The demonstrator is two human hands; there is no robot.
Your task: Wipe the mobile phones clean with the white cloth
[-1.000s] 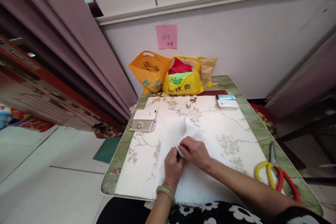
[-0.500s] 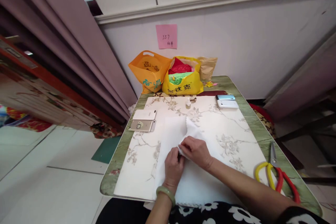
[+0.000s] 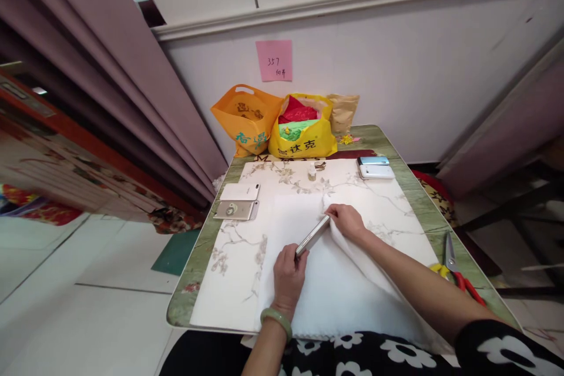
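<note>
A white cloth with a scalloped edge lies on the floral table cover in front of me. My left hand is closed around the near end of a thin metal ruler-like strip that lies slanted across the cloth. My right hand rests at the strip's far end, fingers curled on a folded edge of the cloth.
Two phones lie at the cover's left, two more phones at the back right. Scissors with yellow and red handles lie at the right edge. An orange bag and a yellow bag stand against the wall.
The hands were pinching the cloth together; now the right hand has moved up and right along the fold, and a metal strip shows in the left hand. The camera has shifted slightly.
</note>
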